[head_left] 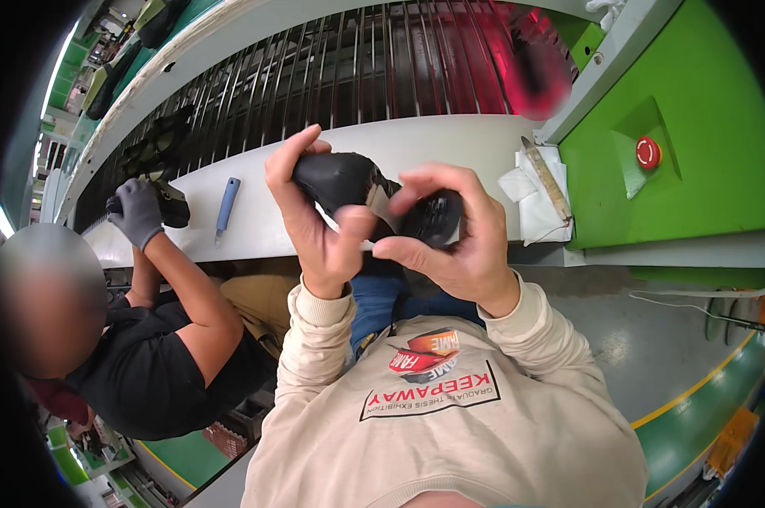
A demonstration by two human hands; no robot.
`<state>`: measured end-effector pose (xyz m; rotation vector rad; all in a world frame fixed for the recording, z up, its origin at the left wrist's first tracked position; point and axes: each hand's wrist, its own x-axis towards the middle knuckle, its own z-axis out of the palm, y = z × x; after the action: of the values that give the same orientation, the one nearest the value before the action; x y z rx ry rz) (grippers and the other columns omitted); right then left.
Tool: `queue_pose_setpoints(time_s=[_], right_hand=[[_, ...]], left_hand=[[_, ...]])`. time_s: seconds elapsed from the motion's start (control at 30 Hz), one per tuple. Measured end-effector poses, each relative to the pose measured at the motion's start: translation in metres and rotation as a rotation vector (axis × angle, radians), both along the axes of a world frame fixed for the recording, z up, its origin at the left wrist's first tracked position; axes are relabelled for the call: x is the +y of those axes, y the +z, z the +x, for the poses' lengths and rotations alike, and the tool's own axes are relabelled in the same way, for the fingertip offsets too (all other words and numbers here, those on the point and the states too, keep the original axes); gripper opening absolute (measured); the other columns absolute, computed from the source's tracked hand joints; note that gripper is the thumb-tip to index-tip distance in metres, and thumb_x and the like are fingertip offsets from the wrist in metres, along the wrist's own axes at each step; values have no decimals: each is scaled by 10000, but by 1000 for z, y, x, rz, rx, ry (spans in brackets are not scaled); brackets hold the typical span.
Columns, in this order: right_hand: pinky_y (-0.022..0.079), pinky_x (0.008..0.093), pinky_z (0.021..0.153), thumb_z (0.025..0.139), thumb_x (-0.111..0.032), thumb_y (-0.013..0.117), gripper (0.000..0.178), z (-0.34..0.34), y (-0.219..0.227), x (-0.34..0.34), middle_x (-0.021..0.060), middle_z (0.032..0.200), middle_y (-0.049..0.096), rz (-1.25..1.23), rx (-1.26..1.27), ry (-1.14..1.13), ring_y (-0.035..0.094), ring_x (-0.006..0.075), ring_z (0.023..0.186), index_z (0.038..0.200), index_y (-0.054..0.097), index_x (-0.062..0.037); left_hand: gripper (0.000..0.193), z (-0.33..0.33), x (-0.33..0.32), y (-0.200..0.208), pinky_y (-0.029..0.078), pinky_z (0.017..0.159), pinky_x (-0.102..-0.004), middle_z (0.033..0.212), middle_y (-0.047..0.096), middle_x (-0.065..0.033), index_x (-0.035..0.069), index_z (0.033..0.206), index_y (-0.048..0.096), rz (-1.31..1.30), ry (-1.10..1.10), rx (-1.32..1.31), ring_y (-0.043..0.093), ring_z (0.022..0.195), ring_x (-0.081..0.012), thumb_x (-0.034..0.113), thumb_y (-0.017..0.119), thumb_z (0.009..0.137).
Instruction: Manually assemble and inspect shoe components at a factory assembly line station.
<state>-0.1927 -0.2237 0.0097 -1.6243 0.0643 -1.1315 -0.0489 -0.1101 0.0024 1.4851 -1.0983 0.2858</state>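
Note:
My left hand [315, 241] and my right hand [476, 241] hold a black shoe [338, 179] between them above the white bench. The fingers of my left hand wrap round its smooth, rounded end. The right hand grips the other end, where a dark ribbed part shows beside the palm. A pale patch lies in the gap between the two ends. Both hands are slightly blurred, and the fingers hide part of the shoe. To the left of my hands a knife with a blue handle [229, 201] rests on the bench.
Behind the white bench [450, 135] runs a conveyor of metal rods [315, 68], glowing red at its right end. White paper [526, 190] bears a stick-like tool [548, 182]. A red button [648, 152] sits on a green panel. At left, a co-worker's gloved hand [137, 212] holds a dark shoe.

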Motion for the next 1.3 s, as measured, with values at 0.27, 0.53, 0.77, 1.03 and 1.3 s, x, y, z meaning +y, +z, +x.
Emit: queue_pose_setpoints(time_s=[0.27,0.53,0.77,1.03,1.3], right_hand=[[589,348,853,771,-185,1034,718,28,-15,5,118,1229,707,-196,70,-106,713,243,1033,1361,666,-7],[588,427,840,765,-271,1000,660,59,-12,9,115,1148,645,-306,114,-178,681,316,1017,1293,713,1],[592,419,817,750,-268,1003,649,62,-11,6,117,1141,648,-326,157,-190,685,308,1000,1266,727,11],[598,415,816,735,-245,1008,645,57,-9,4,113,1138,658,-319,192,-191,696,301,1005,1261,740,15],[600,415,814,720,-218,1008,644,53,-6,5,112,1141,661,-323,210,-184,697,299,1004,1264,744,7]], left_hand=[[778,23,-16,-8,533,956,-340,1154,627,-108,-9,1470,567,-208,23,284,634,1035,-194,653,259,1201],[724,35,-14,-11,585,954,-299,1200,654,-91,32,1438,605,-243,60,412,678,1038,-162,594,201,1225],[704,37,-15,-12,591,960,-288,1216,670,-87,31,1434,617,-249,25,454,685,1054,-156,578,223,1229],[694,38,-15,-14,582,954,-291,1215,668,-84,13,1447,611,-242,-18,461,674,1061,-156,568,255,1232],[686,36,-13,-15,572,971,-292,1222,666,-88,11,1453,610,-226,-12,461,668,1076,-160,555,253,1236]])
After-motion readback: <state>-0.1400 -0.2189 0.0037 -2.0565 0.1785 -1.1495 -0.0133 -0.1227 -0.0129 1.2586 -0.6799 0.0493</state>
